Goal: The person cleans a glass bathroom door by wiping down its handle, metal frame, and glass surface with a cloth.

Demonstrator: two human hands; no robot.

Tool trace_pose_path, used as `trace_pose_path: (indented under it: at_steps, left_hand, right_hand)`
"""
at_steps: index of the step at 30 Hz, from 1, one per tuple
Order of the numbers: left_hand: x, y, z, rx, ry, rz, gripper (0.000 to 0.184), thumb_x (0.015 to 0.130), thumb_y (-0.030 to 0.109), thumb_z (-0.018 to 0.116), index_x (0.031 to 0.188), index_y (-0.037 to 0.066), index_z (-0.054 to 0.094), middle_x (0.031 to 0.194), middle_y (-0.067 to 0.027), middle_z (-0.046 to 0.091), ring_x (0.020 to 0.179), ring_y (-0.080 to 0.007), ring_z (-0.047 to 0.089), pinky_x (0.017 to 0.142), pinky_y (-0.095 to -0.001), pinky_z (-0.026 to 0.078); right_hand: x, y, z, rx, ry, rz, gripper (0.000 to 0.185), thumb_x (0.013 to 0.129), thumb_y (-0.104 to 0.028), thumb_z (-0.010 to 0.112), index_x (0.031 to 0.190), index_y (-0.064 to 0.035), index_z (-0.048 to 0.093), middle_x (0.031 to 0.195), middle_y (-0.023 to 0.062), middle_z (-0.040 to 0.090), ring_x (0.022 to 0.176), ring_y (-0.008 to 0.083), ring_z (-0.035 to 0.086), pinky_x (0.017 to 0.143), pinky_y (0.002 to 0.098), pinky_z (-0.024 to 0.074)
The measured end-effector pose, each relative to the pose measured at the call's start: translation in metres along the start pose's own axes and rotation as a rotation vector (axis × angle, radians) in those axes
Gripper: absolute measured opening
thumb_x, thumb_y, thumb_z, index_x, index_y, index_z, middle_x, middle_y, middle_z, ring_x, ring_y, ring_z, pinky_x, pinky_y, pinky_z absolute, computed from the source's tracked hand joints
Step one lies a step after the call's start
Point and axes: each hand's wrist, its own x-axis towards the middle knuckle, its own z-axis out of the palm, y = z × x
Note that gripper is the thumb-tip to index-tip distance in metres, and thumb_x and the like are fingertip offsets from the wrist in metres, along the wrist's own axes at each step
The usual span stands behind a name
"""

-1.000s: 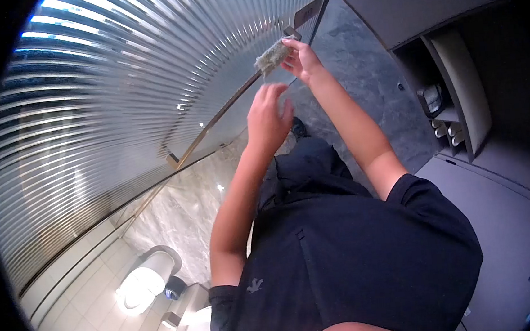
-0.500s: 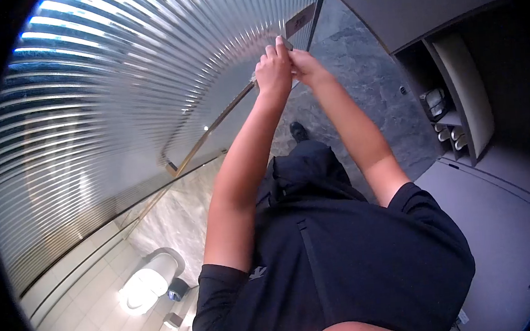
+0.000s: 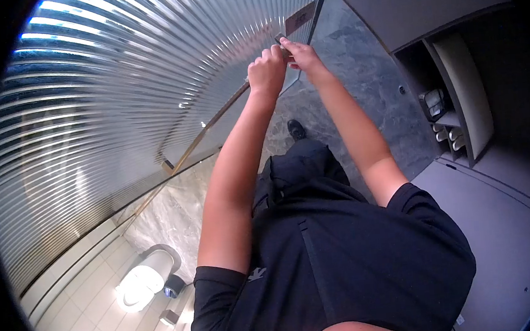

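Note:
In front of the ribbed glass door (image 3: 117,108), both of my arms reach up and forward, hands side by side. My left hand (image 3: 267,72) is closed, knuckles up, near the upper end of a long metal bar (image 3: 212,121) along the glass. What it grips is hidden under the fingers. Touching it on the right, my right hand (image 3: 304,58) is closed too, thumb and fingers bent toward a small dark piece (image 3: 279,38) at the glass. How that piece is fixed does not show.
A small sign (image 3: 300,18) is on the glass near its edge. Grey marble-look floor (image 3: 357,65) lies beyond the hands. To the right stands a dark cabinet (image 3: 451,4) with open shelves holding slippers (image 3: 456,138). A white toilet (image 3: 143,281) is at lower left.
My left index finger was stretched upward and is now curled in; that hand has shifted slightly left. My right fingers have moved up and left, over the small dark piece, which shows more.

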Motion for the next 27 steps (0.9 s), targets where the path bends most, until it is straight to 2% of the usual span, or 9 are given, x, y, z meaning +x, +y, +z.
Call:
trace_pose_path:
  at_steps: [8,14,17,20,23,25,27]
  left_hand:
    - [0.002,0.001,-0.023,-0.032,-0.227,-0.150,0.036,0.088,0.046,0.063,0.087,0.010,0.059,0.076,-0.0139,0.070,0.072,-0.0338,0.071,0.062,-0.0455,0.056]
    - [0.005,-0.008,-0.043,-0.028,-0.338,-0.086,0.042,0.087,0.049,0.063,0.090,0.007,0.059,0.078,-0.0151,0.071,0.074,-0.0351,0.071,0.063,-0.0449,0.056]
    - [0.003,0.001,-0.052,-0.042,-0.293,-0.186,0.044,0.086,0.048,0.066,0.093,0.005,0.057,0.076,-0.0144,0.071,0.073,-0.0353,0.071,0.063,-0.0434,0.056]
    - [0.000,-0.003,-0.055,-0.077,-0.298,-0.216,0.043,0.085,0.046,0.068,0.095,0.006,0.055,0.080,-0.0134,0.070,0.077,-0.0334,0.071,0.063,-0.0418,0.056]
    - [-0.009,-0.015,-0.044,-0.092,-0.060,-0.009,0.039,0.085,0.042,0.069,0.092,0.007,0.055,0.086,-0.0113,0.066,0.082,-0.0305,0.069,0.064,-0.0408,0.056]
    - [-0.011,-0.020,-0.032,-0.063,-0.062,0.003,0.032,0.084,0.038,0.070,0.087,0.007,0.062,0.090,-0.0108,0.062,0.083,-0.0282,0.067,0.067,-0.0406,0.056]
    - [-0.013,-0.009,-0.038,0.036,-0.096,0.014,0.024,0.089,0.030,0.064,0.087,0.006,0.062,0.090,-0.0124,0.062,0.082,-0.0288,0.066,0.067,-0.0419,0.056]
  right_hand:
    - [-0.005,-0.003,-0.007,0.000,-0.028,-0.034,0.046,0.089,-0.058,0.061,0.100,-0.0142,0.068,0.095,0.0017,0.068,0.090,0.0156,0.063,0.081,0.0336,0.0430]
    - [-0.012,-0.002,-0.002,0.117,-0.062,-0.033,0.047,0.089,-0.058,0.061,0.099,-0.0131,0.067,0.093,0.0018,0.067,0.090,0.0157,0.063,0.081,0.0325,0.0450]
    - [-0.009,0.002,0.000,0.155,-0.052,-0.052,0.047,0.088,-0.058,0.063,0.091,-0.0120,0.066,0.086,0.0012,0.068,0.078,0.0130,0.065,0.070,0.0303,0.0459]
    - [-0.004,0.007,-0.001,0.176,-0.076,-0.050,0.049,0.087,-0.060,0.063,0.093,-0.0116,0.066,0.088,0.0012,0.067,0.079,0.0132,0.064,0.072,0.0305,0.0464]
    - [-0.001,0.008,-0.002,0.191,-0.102,-0.042,0.051,0.086,-0.061,0.064,0.096,-0.0111,0.065,0.090,0.0007,0.067,0.079,0.0128,0.064,0.071,0.0296,0.0470]
    - [-0.006,0.006,0.003,0.192,-0.065,-0.041,0.054,0.084,-0.063,0.065,0.095,-0.0103,0.065,0.088,0.0010,0.066,0.078,0.0124,0.063,0.070,0.0275,0.0472]
    - [-0.014,0.006,0.005,0.286,-0.015,-0.064,0.050,0.085,-0.059,0.067,0.092,-0.0094,0.065,0.083,0.0017,0.065,0.072,0.0106,0.061,0.063,0.0245,0.0458]
